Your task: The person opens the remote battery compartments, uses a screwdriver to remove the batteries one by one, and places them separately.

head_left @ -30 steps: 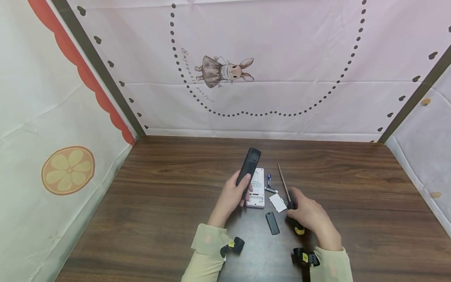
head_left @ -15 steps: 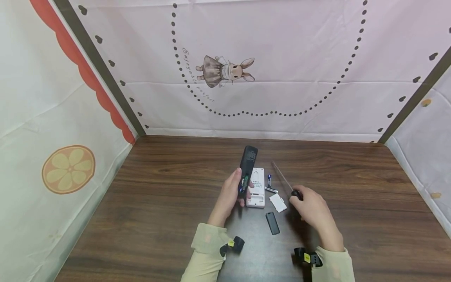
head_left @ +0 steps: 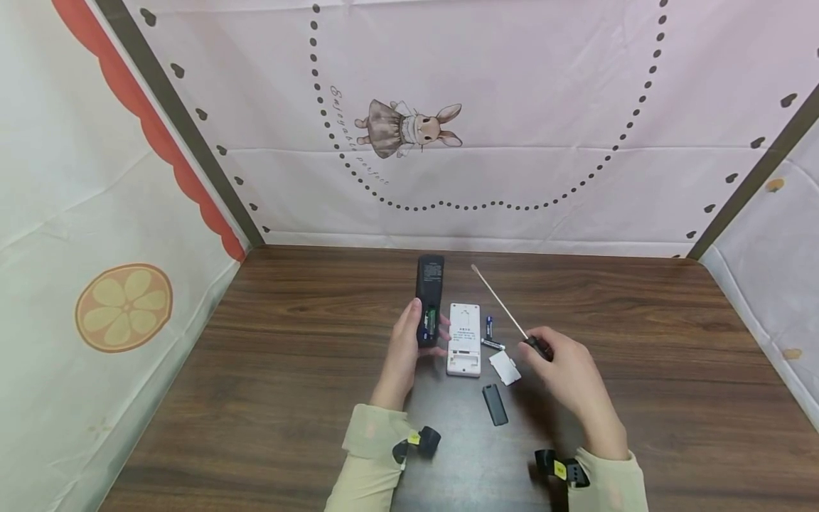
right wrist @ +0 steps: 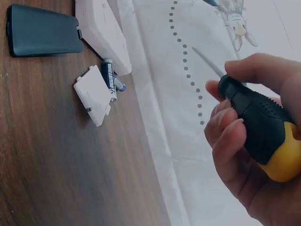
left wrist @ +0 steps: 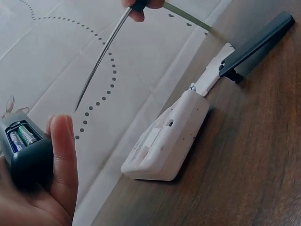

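Note:
My left hand (head_left: 402,348) holds a black remote control (head_left: 429,288) back side up, raised over the table. Its battery compartment is uncovered, and batteries (left wrist: 23,135) lie in it in the left wrist view. In my right hand (head_left: 569,366) is a screwdriver (right wrist: 258,113) with a black and yellow handle, its thin shaft (head_left: 499,300) pointing up and left toward the remote, apart from it. Between the hands a white remote control (head_left: 463,340) lies back up on the table, its battery slot bare.
Right of the white remote lie two loose batteries (head_left: 491,344), a white battery cover (head_left: 505,368) and a dark battery cover (head_left: 495,405). They rest on a brown wooden table (head_left: 307,398). A printed cloth (head_left: 512,142) hangs behind the table's far edge.
The black remote has moved left and turned more upright, its battery compartment now in sight. The screwdriver has been lifted, and its tip has swung left toward the remote.

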Demonstrator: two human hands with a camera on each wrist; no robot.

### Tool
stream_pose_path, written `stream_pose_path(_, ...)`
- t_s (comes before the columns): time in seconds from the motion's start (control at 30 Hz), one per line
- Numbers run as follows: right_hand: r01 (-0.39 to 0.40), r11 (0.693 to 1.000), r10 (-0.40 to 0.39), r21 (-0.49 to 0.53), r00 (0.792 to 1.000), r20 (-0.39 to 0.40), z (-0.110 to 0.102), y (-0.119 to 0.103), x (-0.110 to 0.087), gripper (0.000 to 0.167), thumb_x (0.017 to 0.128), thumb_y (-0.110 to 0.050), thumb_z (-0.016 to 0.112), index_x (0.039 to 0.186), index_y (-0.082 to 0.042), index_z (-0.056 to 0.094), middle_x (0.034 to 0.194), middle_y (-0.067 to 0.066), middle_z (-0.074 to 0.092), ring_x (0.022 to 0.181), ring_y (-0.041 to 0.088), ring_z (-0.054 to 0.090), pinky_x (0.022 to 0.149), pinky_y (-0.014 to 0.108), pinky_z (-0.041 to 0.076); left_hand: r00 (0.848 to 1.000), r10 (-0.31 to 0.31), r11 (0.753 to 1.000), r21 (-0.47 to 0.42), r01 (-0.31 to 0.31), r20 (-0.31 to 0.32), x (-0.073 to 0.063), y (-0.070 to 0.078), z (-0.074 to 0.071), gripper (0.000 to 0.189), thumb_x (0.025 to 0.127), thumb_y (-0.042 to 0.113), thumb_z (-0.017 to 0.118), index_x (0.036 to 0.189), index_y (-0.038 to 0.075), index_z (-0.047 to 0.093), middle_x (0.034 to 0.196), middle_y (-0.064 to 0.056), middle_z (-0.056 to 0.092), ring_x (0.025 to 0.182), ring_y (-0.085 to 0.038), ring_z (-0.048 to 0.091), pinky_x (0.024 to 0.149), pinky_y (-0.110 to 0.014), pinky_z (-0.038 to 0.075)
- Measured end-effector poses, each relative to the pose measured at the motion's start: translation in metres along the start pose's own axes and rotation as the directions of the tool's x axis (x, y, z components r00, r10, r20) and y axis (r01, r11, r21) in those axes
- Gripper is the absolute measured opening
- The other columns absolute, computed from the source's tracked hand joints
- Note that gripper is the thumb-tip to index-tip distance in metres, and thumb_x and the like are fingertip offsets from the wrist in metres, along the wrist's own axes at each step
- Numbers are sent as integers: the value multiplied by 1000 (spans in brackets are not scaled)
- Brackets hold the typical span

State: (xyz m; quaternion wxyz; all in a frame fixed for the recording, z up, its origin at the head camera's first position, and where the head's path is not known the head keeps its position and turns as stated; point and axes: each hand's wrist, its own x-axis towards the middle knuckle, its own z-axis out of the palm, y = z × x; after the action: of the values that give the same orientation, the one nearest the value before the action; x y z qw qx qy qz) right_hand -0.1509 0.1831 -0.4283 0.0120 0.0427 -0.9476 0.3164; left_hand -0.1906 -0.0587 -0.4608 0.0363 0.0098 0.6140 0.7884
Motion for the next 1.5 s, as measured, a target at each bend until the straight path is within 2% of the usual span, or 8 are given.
stream_pose_path(0.23, 65, 998, -65, 10, 998, 13, 0, -4, -2, 23, 85, -32, 58, 101, -17, 62, 78, -1, 57, 68, 16, 48, 57, 29, 38, 999, 5, 1000, -16, -6, -49, 1, 2, -6, 55, 88, 57, 37, 118, 13, 46, 98, -17, 58, 77, -26, 60, 61, -49, 50)
stream_pose_path(0.43, 160, 983, -168, 89, 981, 92, -2, -8, -5, 21, 84, -33, 60, 99, -20, 64, 66, -6, 52, 59, 12, 46, 51, 26, 37, 995, 25, 993, -110, -36, -98, 2, 3, -12, 48, 89, 50, 43, 121, 13, 45, 108, -20, 55, 98, -34, 56, 79, -54, 44)
stream_pose_path(0.67, 135, 970, -192, 200, 934, 302, -1, -11, -8, 22, 87, -36, 55, 104, -25, 63, 53, -6, 49, 43, 10, 45, 41, 25, 37, 980, 86, 971, -206, -123, -178, 2, 6, -17, 46, 89, 45, 46, 124, 16, 42, 111, -24, 52, 105, -40, 49, 86, -56, 39)
stream_pose_path(0.77, 152, 967, -216, 205, 916, 338, 0, -14, -8, 21, 87, -35, 55, 105, -27, 63, 51, -7, 49, 40, 10, 45, 41, 25, 37, 971, 134, 957, -228, -179, -198, 3, 6, -18, 44, 90, 42, 47, 125, 16, 40, 108, -22, 52, 101, -37, 52, 86, -57, 38)
stream_pose_path(0.9, 144, 972, -202, 185, 913, 355, 2, -18, -8, 22, 86, -31, 57, 106, -29, 63, 49, -8, 47, 40, 9, 44, 41, 25, 37, 963, 183, 943, -242, -230, -200, 4, 6, -19, 42, 90, 37, 51, 123, 13, 39, 106, -22, 51, 98, -37, 54, 84, -56, 40)
stream_pose_path(1.03, 141, 977, -190, 160, 916, 352, 4, -21, -9, 25, 85, -30, 57, 109, -27, 63, 48, -9, 45, 40, 9, 44, 41, 26, 37, 964, 177, 955, -202, -217, -198, 5, 4, -20, 40, 87, 28, 57, 121, 11, 44, 105, -20, 53, 96, -32, 56, 81, -48, 46)
stream_pose_path(1.23, 166, 976, -203, 138, 922, 330, 3, -22, -9, 26, 84, -28, 58, 110, -26, 64, 50, -10, 46, 40, 7, 44, 43, 25, 38, 969, 153, 983, -73, -169, -192, 6, 2, -22, 38, 85, 18, 61, 121, 19, 50, 103, -16, 55, 94, -27, 58, 80, -37, 48)
stream_pose_path(1.5, 129, 982, -169, 138, 924, 344, 0, -26, -11, 25, 85, -30, 57, 109, -28, 64, 48, -8, 44, 38, 9, 43, 40, 26, 35, 970, 201, 977, 96, -189, -135, 7, 1, -23, 47, 85, 9, 60, 126, 20, 40, 102, -13, 52, 94, -34, 56, 78, -34, 49)
